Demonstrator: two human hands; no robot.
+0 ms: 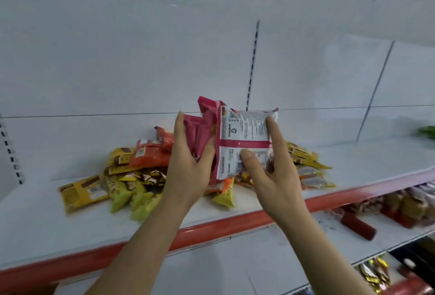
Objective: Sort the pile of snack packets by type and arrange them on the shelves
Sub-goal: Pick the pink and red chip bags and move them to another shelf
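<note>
Held up above the pile of snack packets (164, 177), just in front of the back wall (117, 59): several pink packets (202, 134) bunched in the left hand (188, 165), thumb in front and fingers curled behind them. Pressed against that bunch on its right side, another pink packet (244, 144) turned with its white printed back toward the camera, pinched by the right hand (273, 181) between thumb low on the face and index finger stretched up along the right edge.

Under the hands, heaped on the white shelf (35, 219): yellow packets (82, 192) at the left end of the pile, orange ones (150, 156) behind, green-yellow ones (138, 200) toward the front, more yellow ones (303, 158) on the right side. No bins or trays; packets loose on the shelf board.

Left of the pile, open white board out to the slotted upright (10, 151). Right of the pile, bare board running on toward a blurred green thing (427, 132) at the far end. In front of the pile, a narrow strip of board and then the red front edge (211, 229) of the shelf.

Below the red edge, a lower shelf (329, 224) with a dark red roll (357, 225) and blurred packets to the right of it
</note>
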